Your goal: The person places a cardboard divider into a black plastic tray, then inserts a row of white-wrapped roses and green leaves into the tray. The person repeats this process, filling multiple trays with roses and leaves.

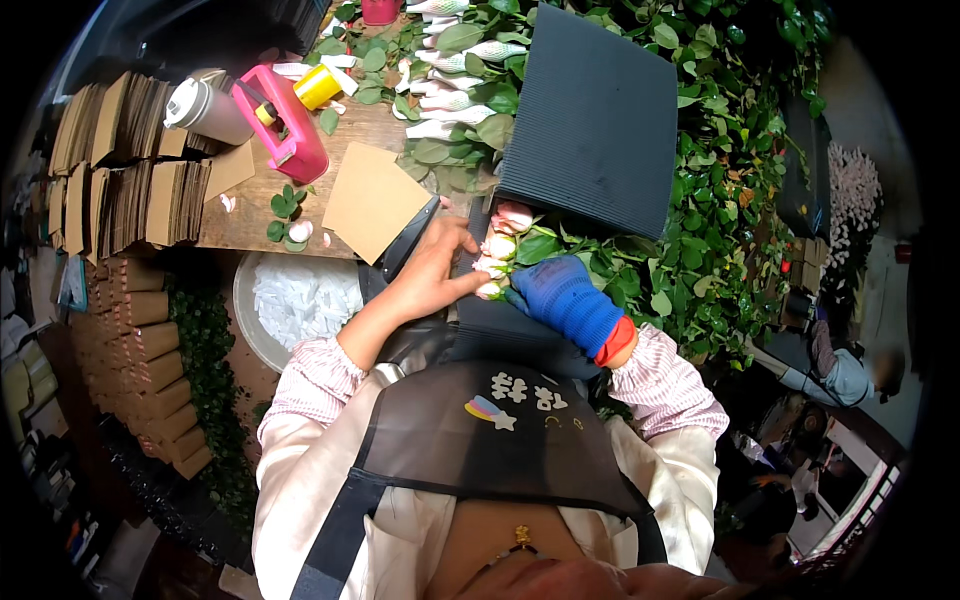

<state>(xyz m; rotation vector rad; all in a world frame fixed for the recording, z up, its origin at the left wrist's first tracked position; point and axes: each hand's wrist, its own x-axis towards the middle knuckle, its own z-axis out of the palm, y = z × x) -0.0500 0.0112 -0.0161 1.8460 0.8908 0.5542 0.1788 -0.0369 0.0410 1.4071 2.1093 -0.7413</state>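
A short row of pale pink roses (pixel 495 251) lies on black corrugated sheeting (pixel 487 319) in front of me. My left hand (pixel 435 270) is bare, its fingers spread along the left side of the blooms. Its thumb tip is at the lowest flowers. From the right, my right hand (pixel 559 292) in a blue knitted glove reaches to the leaves and stems just below the heads. Its fingertips are partly hidden, so its grip is unclear. Under my left wrist is a black tool (pixel 409 240), mostly covered, beside a brown cardboard sheet (pixel 379 195).
A black corrugated panel (pixel 592 120) stands beyond the roses, beside piled green foliage (pixel 712 187). Net-sleeved roses (pixel 454 82) lie behind. A pink tape dispenser (pixel 289 135), a bottle (pixel 206 112) and cardboard stacks (pixel 120 165) are at left, above a tub of white strips (pixel 247 322).
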